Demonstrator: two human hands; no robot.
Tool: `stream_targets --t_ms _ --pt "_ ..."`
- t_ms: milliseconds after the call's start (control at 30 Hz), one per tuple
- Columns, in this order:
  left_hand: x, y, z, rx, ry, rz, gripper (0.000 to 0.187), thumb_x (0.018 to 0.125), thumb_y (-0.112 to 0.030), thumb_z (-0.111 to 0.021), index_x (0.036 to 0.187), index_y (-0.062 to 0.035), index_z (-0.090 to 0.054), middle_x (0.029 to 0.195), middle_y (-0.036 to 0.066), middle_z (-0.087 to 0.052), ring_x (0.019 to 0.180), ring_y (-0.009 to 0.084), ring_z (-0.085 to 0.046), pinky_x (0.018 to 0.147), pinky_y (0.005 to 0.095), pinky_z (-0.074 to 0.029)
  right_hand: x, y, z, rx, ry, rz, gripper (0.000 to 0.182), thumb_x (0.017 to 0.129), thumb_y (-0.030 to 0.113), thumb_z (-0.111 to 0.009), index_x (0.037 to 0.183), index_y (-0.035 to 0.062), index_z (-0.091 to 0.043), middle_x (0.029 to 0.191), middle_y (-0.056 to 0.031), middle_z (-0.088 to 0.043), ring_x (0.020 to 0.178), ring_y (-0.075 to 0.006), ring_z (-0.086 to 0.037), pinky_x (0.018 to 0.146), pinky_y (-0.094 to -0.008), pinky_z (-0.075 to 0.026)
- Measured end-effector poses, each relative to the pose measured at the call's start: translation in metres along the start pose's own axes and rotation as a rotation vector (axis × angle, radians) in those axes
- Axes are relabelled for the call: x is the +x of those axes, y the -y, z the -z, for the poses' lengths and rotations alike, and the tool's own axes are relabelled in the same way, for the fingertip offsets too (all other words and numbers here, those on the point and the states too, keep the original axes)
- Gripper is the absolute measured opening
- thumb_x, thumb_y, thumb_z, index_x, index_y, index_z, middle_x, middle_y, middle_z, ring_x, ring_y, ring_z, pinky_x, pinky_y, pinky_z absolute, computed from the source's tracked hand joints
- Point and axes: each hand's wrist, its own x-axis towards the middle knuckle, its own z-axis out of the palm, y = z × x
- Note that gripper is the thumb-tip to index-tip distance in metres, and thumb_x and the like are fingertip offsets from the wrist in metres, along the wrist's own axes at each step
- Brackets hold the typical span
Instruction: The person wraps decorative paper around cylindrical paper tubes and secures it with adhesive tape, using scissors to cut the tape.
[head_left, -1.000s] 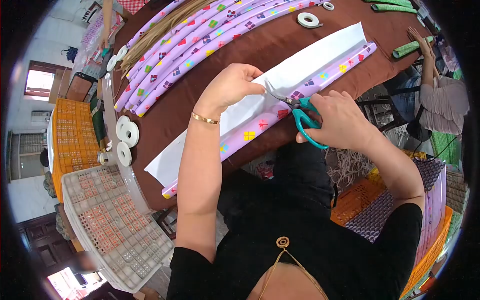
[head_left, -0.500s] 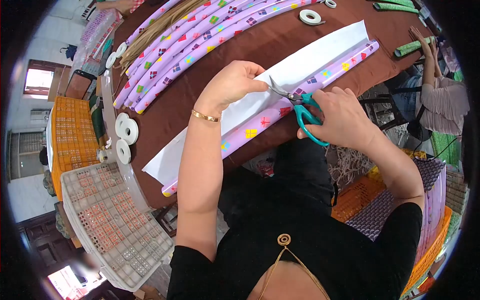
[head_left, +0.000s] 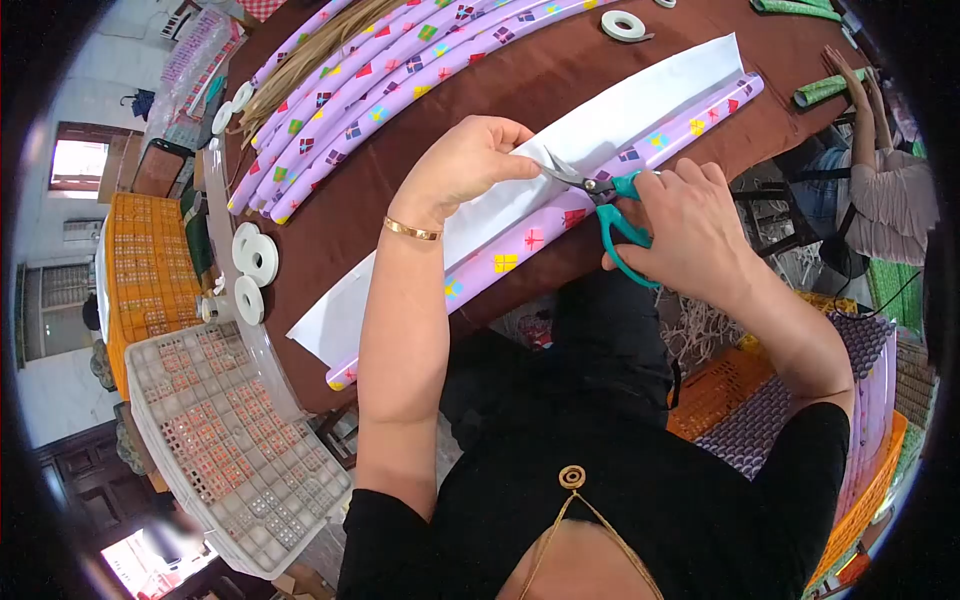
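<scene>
A pair of scissors (head_left: 612,240) with teal handles is in my right hand (head_left: 690,230), whose fingers wrap round the loops. Its metal blades stand slightly apart and point left, over the gift-wrap roll (head_left: 533,239), lilac with coloured presents. The roll lies slantwise along the table's near edge, with its white-backed loose flap (head_left: 640,105) turned up behind it. Close to the blade tips, my left hand (head_left: 470,165) has thumb and fingers pinched together above the flap. Anything small between those fingers is hidden.
More lilac rolls (head_left: 400,95) lie at the back of the brown-covered table (head_left: 330,230). White tape rings (head_left: 262,258) sit at its left edge, another tape ring (head_left: 623,26) at the back. A pale plastic crate (head_left: 240,450) stands left. At right, a person (head_left: 890,200) touches a green roll (head_left: 820,92).
My right hand and the scissors have shifted slightly to the right. My left hand keeps its pinch near the blade tips, and the roll lies much as before.
</scene>
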Motion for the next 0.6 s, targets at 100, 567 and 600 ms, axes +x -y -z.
stream_targets --t_ms 100,567,600 --pt "0.0003 -0.0001 -0.0006 0.027 -0.017 0.021 0.028 0.081 -0.004 -0.071 0.107 0.005 -0.067 0.097 0.005 -0.071 0.087 0.0095 -0.063 0.083 0.0241 -0.048 -0.0001 -0.0019 -0.0009 0.037 0.017 -0.005 0.054 0.064 0.049 -0.081 0.086 0.0053 -0.059 0.08 -0.0098 -0.063 0.082 -0.029 -0.057 0.077 -0.0409 -0.039" --pt "-0.0003 0.0015 -0.0022 -0.016 -0.005 -0.001 0.027 0.081 -0.004 -0.071 0.107 0.0042 -0.068 0.097 0.004 -0.07 0.088 0.0091 -0.063 0.083 0.0238 -0.047 0.0 -0.0071 -0.0032 0.07 0.046 -0.007 0.055 0.063 0.048 -0.082 0.091 0.006 -0.06 0.083 -0.0092 -0.062 0.087 -0.0285 -0.057 0.079 -0.0411 -0.039" --pt "-0.0003 0.0015 -0.0021 -0.026 -0.004 -0.005 0.027 0.081 -0.003 -0.071 0.107 0.0042 -0.068 0.097 0.003 -0.07 0.088 0.0088 -0.062 0.083 0.0238 -0.047 -0.0001 -0.0078 -0.0037 0.07 0.045 -0.008 0.055 0.063 0.048 -0.082 0.091 0.006 -0.06 0.083 -0.0092 -0.062 0.087 -0.0285 -0.057 0.079 -0.0411 -0.039"
